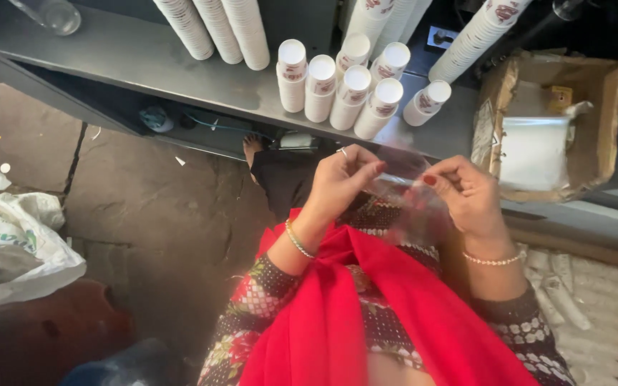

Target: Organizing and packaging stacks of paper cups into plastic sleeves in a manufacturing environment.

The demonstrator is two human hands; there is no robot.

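Observation:
My left hand and my right hand are raised in front of my chest, both pinching a thin clear plastic bag that hangs between them. The left fingers grip its upper left edge, the right thumb and fingers grip its upper right edge. The bag looks empty and crumpled. A ring sits on my left hand and bracelets on both wrists. Just beyond the hands, short stacks of white paper cups stand on a grey metal counter.
Tall cup stacks lean at the counter's back, and more to the right. An open cardboard box holding plastic bags sits at right. White sacks lie on the stone floor at left; packed cup sleeves lie lower right.

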